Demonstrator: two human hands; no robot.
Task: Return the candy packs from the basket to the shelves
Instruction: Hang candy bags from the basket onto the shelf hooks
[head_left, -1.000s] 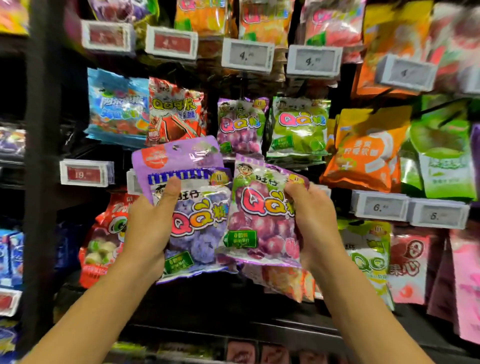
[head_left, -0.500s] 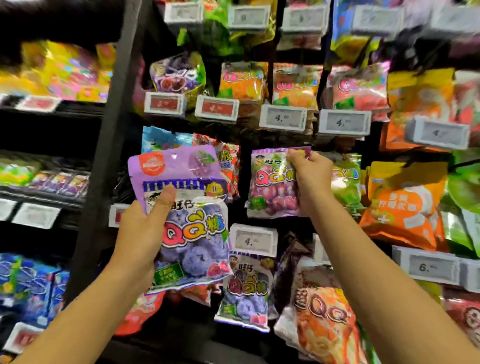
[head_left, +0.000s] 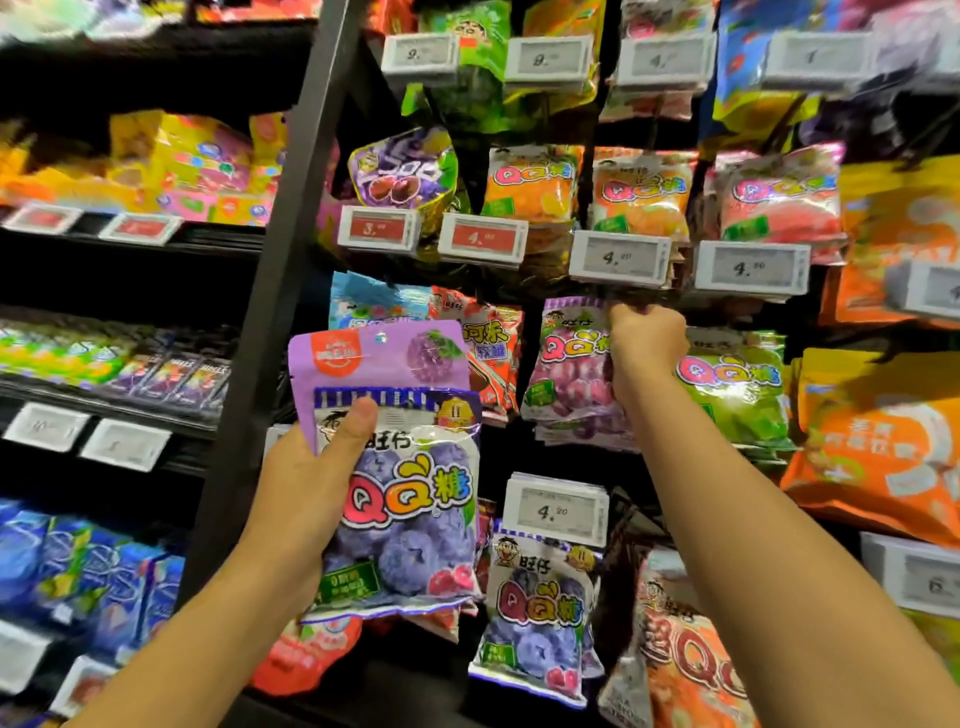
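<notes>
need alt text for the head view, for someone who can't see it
A person's right hand grips the top of a grape candy pack at a store shelf peg, while the left hand holds a blueberry pack with a purple pack behind it. Candy bags and price tags fill the shelves.

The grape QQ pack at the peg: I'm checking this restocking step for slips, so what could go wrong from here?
The right hand grips only the top edge of the grape QQ pack under a price tag, where the peg is hidden; the pack may miss it and drop. The left hand holds the blueberry pack and a purple pack mainly under one thumb, so one could slide out.
</notes>
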